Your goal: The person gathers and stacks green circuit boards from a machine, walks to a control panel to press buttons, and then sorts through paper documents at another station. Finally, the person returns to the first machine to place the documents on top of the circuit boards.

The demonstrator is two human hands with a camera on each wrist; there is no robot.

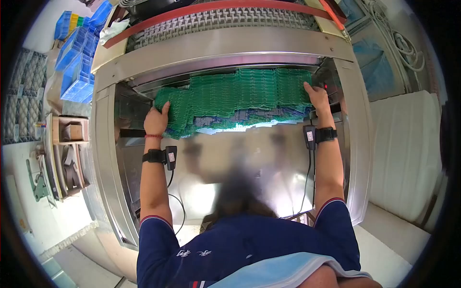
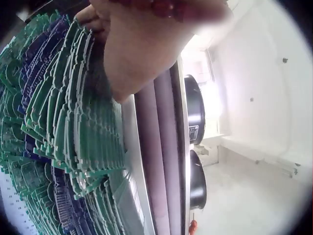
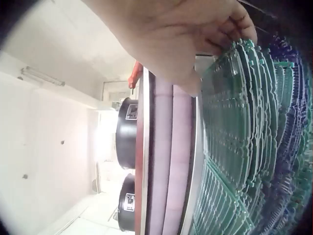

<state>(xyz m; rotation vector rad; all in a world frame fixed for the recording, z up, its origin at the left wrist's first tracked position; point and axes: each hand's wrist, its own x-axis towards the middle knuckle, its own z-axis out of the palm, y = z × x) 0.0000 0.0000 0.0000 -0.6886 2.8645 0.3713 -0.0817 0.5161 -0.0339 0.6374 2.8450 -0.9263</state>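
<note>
A wide row of green circuit boards (image 1: 221, 93), packed in overlapping stacks, lies across the far part of the steel bed (image 1: 259, 153). Blue boards (image 1: 225, 116) show along its near edge. My left hand (image 1: 156, 121) grips the row's left end, its thumb on the green top. At the opposite end my right hand (image 1: 318, 98) holds the boards, thumb toward the far side. In the left wrist view the board edges (image 2: 54, 112) stand close together beside the palm, fingers partly hidden behind them. Curled fingertips (image 3: 242, 22) meet the stack's end in the right wrist view.
A steel frame (image 1: 216, 50) surrounds the bed, with pinkish rollers (image 2: 159, 156) just beyond the boards. Behind it runs a metal chain conveyor (image 1: 221, 26). Blue bins (image 1: 79, 72) and a wooden rack (image 1: 69, 139) stand left; a white block (image 1: 403, 149) is at right.
</note>
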